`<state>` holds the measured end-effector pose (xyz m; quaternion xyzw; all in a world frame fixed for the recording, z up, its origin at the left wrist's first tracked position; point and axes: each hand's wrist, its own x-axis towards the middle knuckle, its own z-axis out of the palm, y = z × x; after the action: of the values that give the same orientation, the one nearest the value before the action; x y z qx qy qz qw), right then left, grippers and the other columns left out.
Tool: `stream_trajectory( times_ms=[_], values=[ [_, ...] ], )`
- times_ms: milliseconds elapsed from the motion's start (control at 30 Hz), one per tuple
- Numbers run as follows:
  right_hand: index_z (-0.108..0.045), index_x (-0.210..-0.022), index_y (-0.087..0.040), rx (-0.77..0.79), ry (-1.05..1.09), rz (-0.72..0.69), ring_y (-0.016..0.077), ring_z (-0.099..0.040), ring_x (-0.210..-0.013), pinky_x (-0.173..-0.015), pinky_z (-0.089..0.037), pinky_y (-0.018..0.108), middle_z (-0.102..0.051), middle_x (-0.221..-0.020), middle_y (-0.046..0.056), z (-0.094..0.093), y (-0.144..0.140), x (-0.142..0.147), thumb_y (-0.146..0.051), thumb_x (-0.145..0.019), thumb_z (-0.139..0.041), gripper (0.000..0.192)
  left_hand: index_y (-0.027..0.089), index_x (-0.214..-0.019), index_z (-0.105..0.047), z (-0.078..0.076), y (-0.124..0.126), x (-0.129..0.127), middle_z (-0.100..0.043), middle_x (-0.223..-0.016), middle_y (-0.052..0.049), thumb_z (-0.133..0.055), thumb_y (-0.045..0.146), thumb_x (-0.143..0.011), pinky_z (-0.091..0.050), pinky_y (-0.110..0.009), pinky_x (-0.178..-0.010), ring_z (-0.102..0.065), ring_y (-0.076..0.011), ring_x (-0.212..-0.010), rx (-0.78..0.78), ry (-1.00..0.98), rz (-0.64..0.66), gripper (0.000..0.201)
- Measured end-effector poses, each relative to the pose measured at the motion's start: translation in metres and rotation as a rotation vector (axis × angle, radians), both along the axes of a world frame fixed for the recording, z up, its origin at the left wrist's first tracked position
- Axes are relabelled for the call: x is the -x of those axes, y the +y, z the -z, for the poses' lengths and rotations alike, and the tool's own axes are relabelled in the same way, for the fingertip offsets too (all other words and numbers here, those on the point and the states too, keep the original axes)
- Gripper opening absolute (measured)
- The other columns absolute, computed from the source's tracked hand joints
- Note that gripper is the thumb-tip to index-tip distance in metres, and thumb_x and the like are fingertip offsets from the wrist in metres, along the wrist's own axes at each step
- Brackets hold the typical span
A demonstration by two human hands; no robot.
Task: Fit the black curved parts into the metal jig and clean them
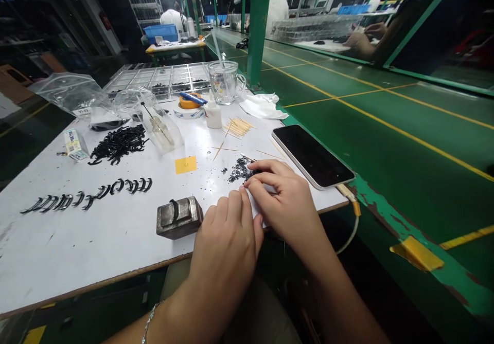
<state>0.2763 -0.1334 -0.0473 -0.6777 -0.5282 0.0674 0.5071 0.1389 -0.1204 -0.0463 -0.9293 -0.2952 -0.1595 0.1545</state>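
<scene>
My left hand (226,233) rests on the white table (77,241) near its front edge, fingers curled together, fingertips meeting those of my right hand (280,195). What the fingertips pinch is hidden. My right hand's fingers reach over a small heap of tiny black parts (238,170). A grey metal jig block (178,216) holding one curved black piece stands just left of my left hand. A row of curved black pieces (90,195) lies at the left, and a loose pile of them (118,144) sits behind.
A phone (312,155) lies at the table's right edge, its cable hanging down. Toothpicks (238,126), a white bottle (213,112), tape roll (190,101), glass mug (225,80), plastic bags (83,97) and trays (162,76) stand behind. A green conveyor (386,128) runs along the right; other people work beyond.
</scene>
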Motion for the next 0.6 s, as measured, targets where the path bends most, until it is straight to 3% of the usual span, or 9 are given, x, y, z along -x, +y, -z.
stream_trajectory(
  times_ms=[300,600],
  values=[
    [-0.075,-0.068,-0.024,0.005,0.051,0.001,0.0205,-0.069,-0.097,-0.091,-0.053,0.035,-0.075,-0.101,0.003,-0.0009,-0.0011,-0.0016,-0.017,-0.084,-0.057,0.025,-0.003,-0.133,-0.053,0.0063,-0.0002,0.0008,-0.057,-0.091,-0.011,-0.040,0.019,-0.101,-0.046,-0.035,-0.065,-0.053,-0.0228,-0.077,0.004,-0.072,0.019,0.040],
    [-0.075,-0.067,-0.023,0.013,-0.005,0.010,0.0224,-0.068,-0.101,-0.094,-0.052,0.037,-0.075,-0.101,0.005,0.0006,0.0009,0.0013,-0.017,-0.084,-0.058,0.024,0.007,-0.116,-0.063,0.0020,0.0008,-0.0005,-0.059,-0.092,-0.011,-0.033,0.017,-0.102,-0.045,-0.039,-0.068,-0.051,-0.0247,-0.078,0.098,0.049,0.012,0.034]
  ],
)
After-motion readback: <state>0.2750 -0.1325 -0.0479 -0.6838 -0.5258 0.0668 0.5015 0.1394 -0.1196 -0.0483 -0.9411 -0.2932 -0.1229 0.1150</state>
